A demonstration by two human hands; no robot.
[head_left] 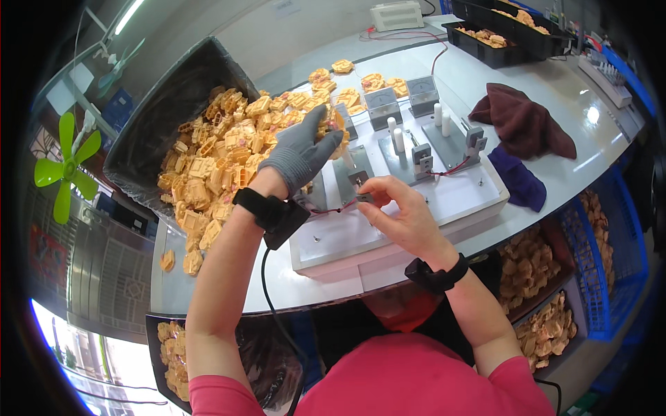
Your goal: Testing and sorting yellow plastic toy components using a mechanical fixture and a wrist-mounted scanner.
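Note:
My left hand, in a grey glove, is closed round a tan plastic part above the left end of a white test board. My bare right hand pinches a small grey block at the front of the left metal fixture plate. Other fixture plates to the right carry upright white pegs and grey blocks with red wires. Behind them stand panel meters. A heap of tan plastic parts lies beside my left hand.
A tipped black-lined bin holds part of the heap. Brown and purple cloths lie right of the board. Black trays and a white power unit stand behind. Filled crates sit below the table edge; a green fan is left.

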